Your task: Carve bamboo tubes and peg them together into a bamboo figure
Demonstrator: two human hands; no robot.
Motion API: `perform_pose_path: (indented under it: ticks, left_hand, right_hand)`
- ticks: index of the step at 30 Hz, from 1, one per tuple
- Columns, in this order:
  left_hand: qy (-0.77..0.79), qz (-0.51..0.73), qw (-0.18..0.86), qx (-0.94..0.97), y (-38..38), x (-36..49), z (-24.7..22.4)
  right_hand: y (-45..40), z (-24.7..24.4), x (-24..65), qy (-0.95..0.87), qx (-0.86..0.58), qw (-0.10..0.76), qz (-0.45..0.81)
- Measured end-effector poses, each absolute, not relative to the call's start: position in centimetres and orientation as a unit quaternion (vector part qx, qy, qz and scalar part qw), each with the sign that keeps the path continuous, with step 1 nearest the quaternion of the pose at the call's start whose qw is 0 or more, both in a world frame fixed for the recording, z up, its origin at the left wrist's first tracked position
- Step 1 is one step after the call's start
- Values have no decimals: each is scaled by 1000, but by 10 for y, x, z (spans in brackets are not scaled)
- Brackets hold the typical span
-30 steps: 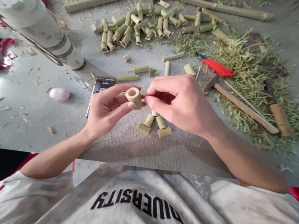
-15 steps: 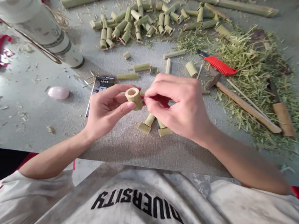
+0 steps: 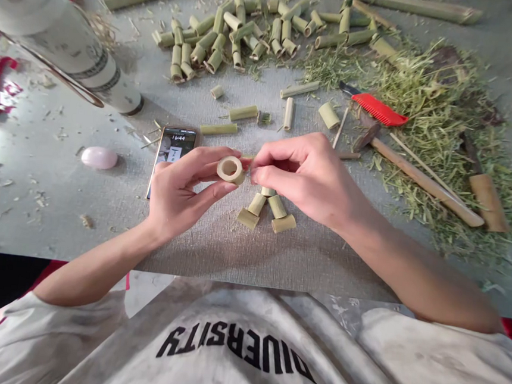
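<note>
The left hand holds a bamboo tube (hollow end showing) over the bench. Just beside it, the right hand is narrowed; whether on anything cannot be told.

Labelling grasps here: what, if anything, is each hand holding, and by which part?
Left hand: short bamboo tube, by its outer wall, between thumb and fingers. Right hand: thumb and forefinger close together beside it; can't tell if they hold anything.

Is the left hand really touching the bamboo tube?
Touching: the head view shows the left hand holding the tube, its thumb against the side.
</note>
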State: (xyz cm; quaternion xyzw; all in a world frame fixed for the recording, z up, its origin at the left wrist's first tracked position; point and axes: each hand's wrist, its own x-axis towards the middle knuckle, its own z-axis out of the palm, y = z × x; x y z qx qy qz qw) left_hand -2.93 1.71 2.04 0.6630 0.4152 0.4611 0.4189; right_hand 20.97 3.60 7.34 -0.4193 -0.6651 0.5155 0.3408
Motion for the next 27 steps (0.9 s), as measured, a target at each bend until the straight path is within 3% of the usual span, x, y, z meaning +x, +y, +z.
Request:
perform_pose_path:
  ticks: [3,9,16,19,24,27]
  left_hand:
    - [453,438,399,667,16,-31,21]
    - [435,418,491,628,23,-27,27]
    - [417,385,588,577,32,-24,28]
    - [416,383,579,588,31,-26,27]
    - [431,392,490,649,25,-32,26]
    - [432,402,454,668,24,-33,24]
  right_hand:
    - [35,74,209,-677,-425,333,500]
    - [28,67,207,-809,-393,344,270]
    - [39,66,218,-908,-299,260,134]
    - [42,67,219,-900,-299,268,166]
    - [38,65,214,-806,-353,334,338]
    - [36,62,211,-784,-361,360,355]
